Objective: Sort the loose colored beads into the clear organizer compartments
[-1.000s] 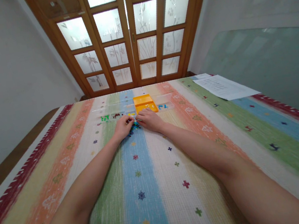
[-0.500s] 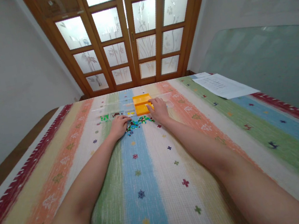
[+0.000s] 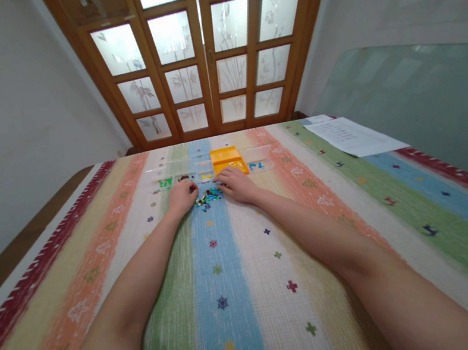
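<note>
A small pile of tiny green, blue and dark pieces (image 3: pixel 208 197) lies on the blue stripe of the tablecloth. My left hand (image 3: pixel 182 198) rests at the pile's left edge, its fingers curled in against the thumb; anything between them is too small to make out. On the opposite side, my right hand (image 3: pixel 238 185) lies low with fingers stretched toward the pile, touching its right edge. Just beyond it stands an open orange box (image 3: pixel 226 155) with some pale pieces inside, partly covered by the hand. Behind both hands are clear plastic trays (image 3: pixel 153 177) holding sorted pieces.
In the trays, green pieces (image 3: pixel 165 183), brown pieces (image 3: pixel 184 177), yellow pieces (image 3: pixel 206 177) and blue pieces (image 3: pixel 256 165) sit apart by colour. Printed papers (image 3: pixel 354 134) lie at the far right of the striped tablecloth (image 3: pixel 261 279). Wooden glazed doors (image 3: pixel 204 56) stand behind the table.
My right hand has moved from the orange box leftward to the pile, and the pile's right part now sits further left. My left hand's fingers have curled in. The blue pieces are now uncovered.
</note>
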Available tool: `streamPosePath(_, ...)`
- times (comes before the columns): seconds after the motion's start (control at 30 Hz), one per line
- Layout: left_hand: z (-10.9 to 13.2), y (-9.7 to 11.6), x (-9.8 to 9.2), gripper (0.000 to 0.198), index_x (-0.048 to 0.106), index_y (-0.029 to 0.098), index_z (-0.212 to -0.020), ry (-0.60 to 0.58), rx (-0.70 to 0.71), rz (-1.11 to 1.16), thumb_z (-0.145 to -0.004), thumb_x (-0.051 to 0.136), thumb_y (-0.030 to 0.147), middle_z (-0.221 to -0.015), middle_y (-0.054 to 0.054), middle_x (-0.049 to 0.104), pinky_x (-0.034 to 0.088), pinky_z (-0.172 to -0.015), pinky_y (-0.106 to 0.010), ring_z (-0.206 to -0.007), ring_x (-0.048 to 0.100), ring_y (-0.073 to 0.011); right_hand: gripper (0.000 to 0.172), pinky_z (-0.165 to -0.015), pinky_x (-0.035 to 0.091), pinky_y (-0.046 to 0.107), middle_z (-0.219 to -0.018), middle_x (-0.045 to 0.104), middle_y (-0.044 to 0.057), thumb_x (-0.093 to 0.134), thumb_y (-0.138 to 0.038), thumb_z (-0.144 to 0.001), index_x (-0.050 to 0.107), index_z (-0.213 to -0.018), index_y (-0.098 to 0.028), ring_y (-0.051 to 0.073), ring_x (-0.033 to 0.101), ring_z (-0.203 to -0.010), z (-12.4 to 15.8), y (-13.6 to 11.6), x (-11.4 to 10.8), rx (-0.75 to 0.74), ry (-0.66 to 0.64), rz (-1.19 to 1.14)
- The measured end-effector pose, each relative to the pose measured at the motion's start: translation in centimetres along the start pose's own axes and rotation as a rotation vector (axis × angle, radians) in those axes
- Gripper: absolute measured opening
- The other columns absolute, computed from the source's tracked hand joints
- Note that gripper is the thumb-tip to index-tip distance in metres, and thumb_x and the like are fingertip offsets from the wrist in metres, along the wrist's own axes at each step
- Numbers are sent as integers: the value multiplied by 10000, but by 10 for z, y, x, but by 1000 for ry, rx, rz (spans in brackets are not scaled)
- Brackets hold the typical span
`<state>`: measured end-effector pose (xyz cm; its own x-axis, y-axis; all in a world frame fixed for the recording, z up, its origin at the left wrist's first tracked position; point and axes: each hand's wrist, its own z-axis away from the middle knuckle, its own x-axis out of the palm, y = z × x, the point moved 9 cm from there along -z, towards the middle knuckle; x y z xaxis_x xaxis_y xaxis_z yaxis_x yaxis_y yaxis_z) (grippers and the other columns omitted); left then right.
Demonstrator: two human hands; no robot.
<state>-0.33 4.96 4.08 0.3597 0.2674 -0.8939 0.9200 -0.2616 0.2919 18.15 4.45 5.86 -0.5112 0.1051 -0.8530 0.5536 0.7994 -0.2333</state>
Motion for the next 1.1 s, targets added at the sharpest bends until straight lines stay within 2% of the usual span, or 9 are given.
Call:
streamPosePath(0.1, 1, 2, 0, 136, 744, 219, -866, 2, 8, -2, -885, 614, 251, -910, -82, 707, 481, -860, -367, -915, 627, -254, 298, -1107, 386, 461, -1307, 678, 84, 542, -295, -1028, 708, -1275, -269, 273, 527, -1275, 0, -24, 13, -131, -78, -49)
streamPosePath(0.17, 1, 4, -1, 134, 734, 219, -871, 9, 15, 8, -892, 605, 245, -929, -86, 711, 479, -879, -370, -935, 626, -257, 304, -1133, 382, 474, -1363, 655, 84, 538, -285, -1031, 716, -1277, -273, 272, 513, -1323, 0, -30, 19, -165, -95, -67)
streamPosePath(0.4, 2, 3, -7, 121, 692, 229, -935, 70, -43, 99, -906, 575, 234, -918, -60, 726, 477, -803, -347, -860, 643, -233, 333, -1140, 407, 466, -1317, 694, 89, 502, -270, -1050, 712, -1308, -255, 251, 569, -1295, 0, -26, 28, -187, -128, -104)
streamPosePath(0.67, 0, -2, -3, 104, 688, 227, -929, 84, -114, 295, -871, 608, 260, -897, -17, 738, 500, -791, -313, -801, 649, -186, 345, -1139, 413, 468, -1325, 697, 85, 530, -258, -1034, 705, -1332, -254, 258, 559, -1320, 2, -28, 27, -181, -123, -71)
streamPosePath(0.8, -3, -21, -7, 141, 714, 209, -926, 159, -180, 346, -865, 624, 299, -857, -23, 732, 496, -764, -302, -766, 634, -179, 348, -1134, 421, 469, -1314, 704, 83, 569, -252, -1014, 706, -1334, -270, 259, 567, -1312, 2, -28, 26, -185, -120, -89)
streamPosePath(0.93, -4, -48, -18, 181, 730, 190, -905, 253, -271, 378, -876, 627, 336, -831, -32, 729, 486, -744, -288, -757, 634, -178, 346, -1133, 425, 460, -1325, 693, 93, 580, -290, -1016, 701, -1338, -250, 262, 567, -1307, 2, -29, 25, -201, -126, -87)
streamPosePath(1.1, 12, -89, -52, 216, 711, 180, -972, 516, -466, 367, -906, 586, 344, -919, -45, 738, 509, -789, -274, -833, 664, -180, 342, -1122, 433, 457, -1340, 681, 92, 592, -303, -1007, 704, -1327, -261, 262, 566, -1302, 2, -29, 26, -214, -128, -102)
